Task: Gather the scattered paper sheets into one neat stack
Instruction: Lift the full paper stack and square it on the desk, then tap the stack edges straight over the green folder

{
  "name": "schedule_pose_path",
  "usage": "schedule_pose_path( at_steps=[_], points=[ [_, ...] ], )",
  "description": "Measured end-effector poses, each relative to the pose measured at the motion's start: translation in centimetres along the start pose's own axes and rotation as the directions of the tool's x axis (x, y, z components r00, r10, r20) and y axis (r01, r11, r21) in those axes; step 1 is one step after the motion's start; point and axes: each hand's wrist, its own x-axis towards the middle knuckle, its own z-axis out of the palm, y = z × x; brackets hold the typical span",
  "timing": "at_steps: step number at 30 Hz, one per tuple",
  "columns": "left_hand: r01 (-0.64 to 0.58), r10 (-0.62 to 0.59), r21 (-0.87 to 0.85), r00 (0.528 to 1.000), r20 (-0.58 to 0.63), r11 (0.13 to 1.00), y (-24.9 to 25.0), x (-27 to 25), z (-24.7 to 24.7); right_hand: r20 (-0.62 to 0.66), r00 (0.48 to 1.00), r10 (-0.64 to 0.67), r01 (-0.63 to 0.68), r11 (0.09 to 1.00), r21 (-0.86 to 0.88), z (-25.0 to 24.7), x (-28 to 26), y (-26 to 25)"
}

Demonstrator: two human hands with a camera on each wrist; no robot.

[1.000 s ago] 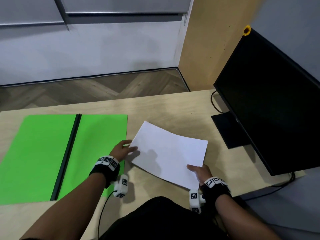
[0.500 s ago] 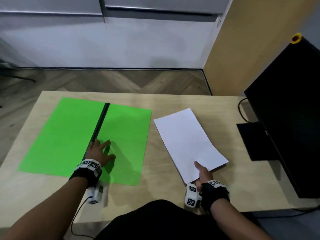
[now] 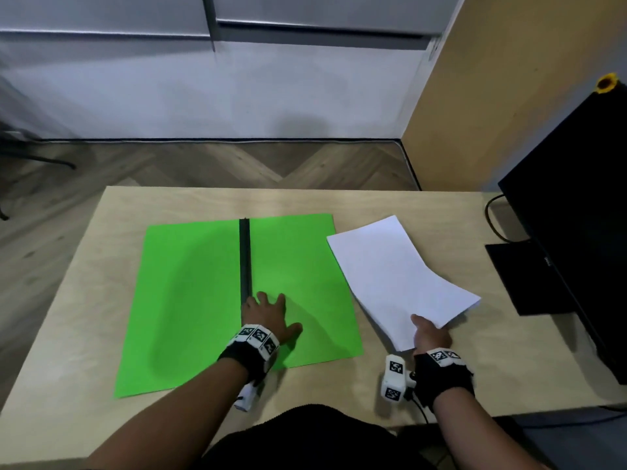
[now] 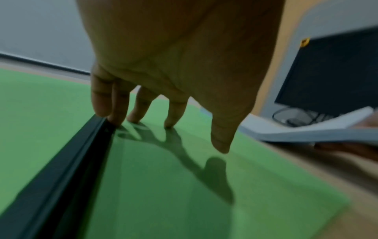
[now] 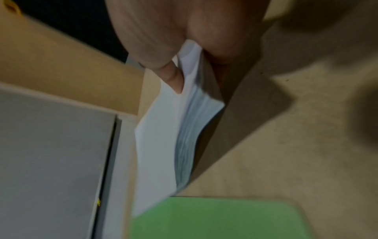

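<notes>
Flanking paper stack (image 3: 393,273): green folder (image 3: 190,300), monitor (image 3: 576,232).

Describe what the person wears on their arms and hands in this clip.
Both forearms are bare, no sleeves. Each wrist carries a black band topped with white blocks printed with black square markers. A white camera module with the same markers hangs beside each wrist, with a thin black cable at the right one.

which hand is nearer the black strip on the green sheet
Left. The left hand rests on the green sheet with fingertips against the black strip; the right hand grips the white paper stack off to the right.
</notes>
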Motion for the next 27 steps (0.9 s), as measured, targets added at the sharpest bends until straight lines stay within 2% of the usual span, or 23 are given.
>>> schedule_pose_path(
  at_steps=[2,4,5,7,9,13,19,21,25,27],
  points=[
    [-0.047,0.032,-0.144,0.994,-0.102,0.989,-1.6,0.4,-0.6,-0.006,1.000,0.000,0.000,0.998,0.064,-0.1,-1.0,-0.9],
    [-0.008,-0.065,-0.289,0.968,-0.241,0.957,-4.3,0.8,-0.7,0.003,1.000,-0.019,0.018,0.987,0.158,0.0,-2.2,-1.6],
    [0.053,-0.137,-0.326,0.961,-0.241,0.944,-5.7,0.9,-0.5,0.008,0.999,-0.034,0.032,0.980,0.197,0.1,-2.9,-1.9],
    [0.178,-0.232,-0.362,0.966,-0.114,0.915,-8.1,1.0,0.6,0.024,0.998,-0.052,0.044,0.963,0.266,0.4,-4.0,-2.1],
    [0.222,-0.244,-0.372,0.970,-0.010,0.901,-9.3,0.8,1.6,0.049,0.998,-0.047,0.030,0.949,0.313,0.9,-5.1,-2.3],
    [0.210,-0.225,-0.369,0.974,0.001,0.906,-9.2,0.8,1.9,0.047,0.998,-0.046,0.025,0.924,0.382,2.6,-7.6,-3.6],
    [0.238,-0.246,-0.391,0.969,0.030,0.889,-9.2,1.2,1.7,-0.022,0.982,-0.190,0.174,0.842,0.510,2.7,-9.6,-6.7],
    [0.235,-0.243,-0.385,0.970,0.028,0.893,-8.9,1.1,1.8,-0.005,0.970,-0.243,0.205,0.806,0.555,2.3,-9.9,-7.8],
    [0.295,-0.290,-0.353,0.955,0.069,0.888,-8.0,0.7,1.3,0.106,0.962,-0.250,0.137,0.785,0.603,3.2,-10.3,-8.1],
    [0.280,-0.291,-0.286,0.957,0.006,0.917,-7.2,0.6,0.3,0.159,0.964,-0.215,0.080,0.799,0.597,4.2,-10.8,-7.1]
  ],
)
